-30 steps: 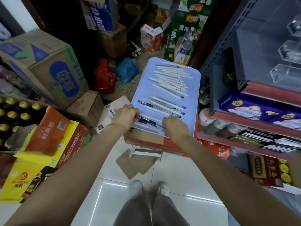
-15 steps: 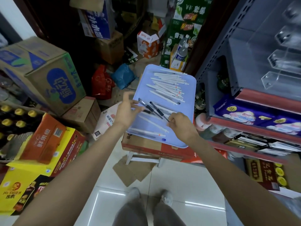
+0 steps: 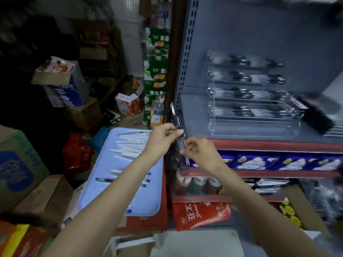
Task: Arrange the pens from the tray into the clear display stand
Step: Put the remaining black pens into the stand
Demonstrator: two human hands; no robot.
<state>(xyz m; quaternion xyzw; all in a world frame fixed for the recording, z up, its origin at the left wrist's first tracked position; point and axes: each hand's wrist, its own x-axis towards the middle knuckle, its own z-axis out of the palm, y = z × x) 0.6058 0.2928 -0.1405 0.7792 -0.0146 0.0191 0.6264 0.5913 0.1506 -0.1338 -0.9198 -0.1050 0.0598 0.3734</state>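
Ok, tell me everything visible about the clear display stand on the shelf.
The clear display stand looks like transparent acrylic, built as stepped horizontal troughs rising toward the back. It sits on the grey shelf above a red front edge, right of the blue tray. The front trough looks empty; dark blurred shapes show in the upper tiers, too smeared to identify. Neither the left hand nor the right hand, which hold dark pens, touches it.

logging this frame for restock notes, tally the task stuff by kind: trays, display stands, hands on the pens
light blue tray: 1
clear display stand: 1
hands gripping the dark pens: 2, the left hand and the right hand
total: 4
The pens themselves are too blurred to count.
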